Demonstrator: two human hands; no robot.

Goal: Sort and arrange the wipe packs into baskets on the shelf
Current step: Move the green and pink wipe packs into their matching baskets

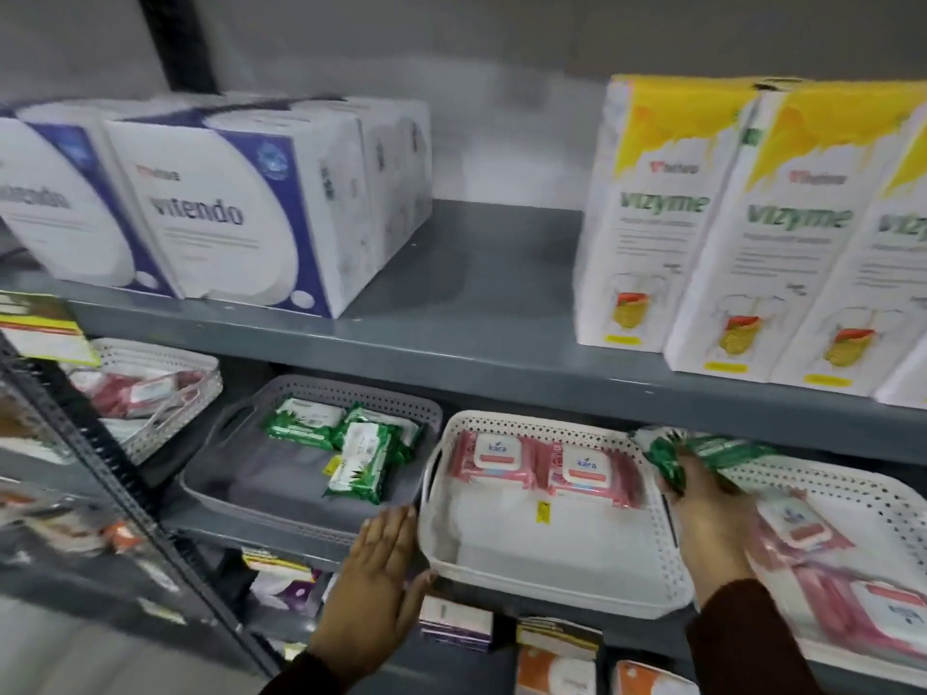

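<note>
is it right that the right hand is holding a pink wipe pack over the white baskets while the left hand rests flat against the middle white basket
Not quite. The head view shows the right hand holding a green wipe pack, not a pink one. The rest stands: it is over the white perforated plastic baskets, and the left hand rests flat against the middle white basket.

Two bare hands reach forward from dark sleeves. The left hand is near and low, flat, fingers extended and held together, palm turned right, thumb at the bottom right. The right hand reaches farther in on the right, its back facing up, fingers curled closed around a green wipe pack.
</note>
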